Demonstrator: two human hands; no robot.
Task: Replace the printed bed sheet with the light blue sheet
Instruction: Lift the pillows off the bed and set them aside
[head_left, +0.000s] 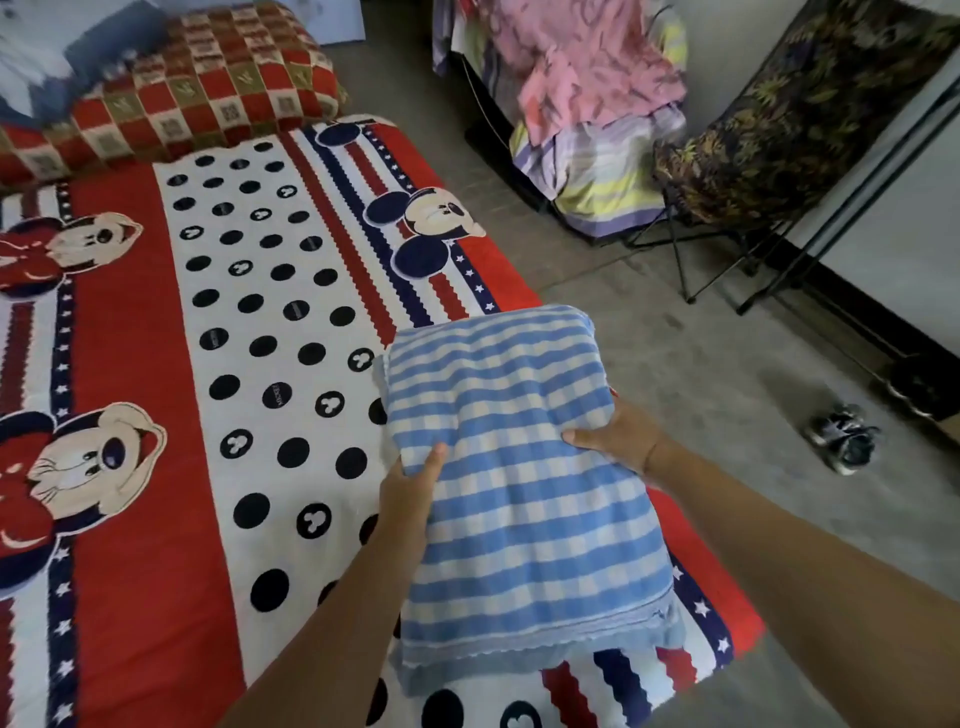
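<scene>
Holding: two bare arms reach out in front, and the folded light blue and white checked sheet sits right between them.
Left grip: the left grip has the sheet's left edge, thumb laid over the top of the fold, fingers tucked out of sight underneath. It is grasping the cloth.
Right grip: the right grip takes the opposite edge a little further up, thumb pressed across the checks, fingers hidden below. It too is grasping the sheet.
Blue sheet position: it is over the right-hand side of the bed, its far right corner reaching past the mattress edge above the floor. A scalloped trim runs along the near end. I cannot tell whether the bundle rests on the bed or is lifted clear of it.
Printed sheet: the red, white and navy cartoon-mouse printed bed sheet lies spread flat over the mattress, with black dots down its white centre band and starred stripes along the sides.
Pillow: a red and gold checked pillow lies at the head of the bed, top left, on the printed sheet.
Floor: grey concrete floor runs along the bed's right side.
Chair: a folding chair draped in dark leaf-patterned fabric stands by the wall, well apart from the bed.
Clothes: a heap of pink and pastel-striped fabrics sits just beside that chair.
Shoes: a pair of dark shoes lies on the floor at the right, near the wall.
</scene>
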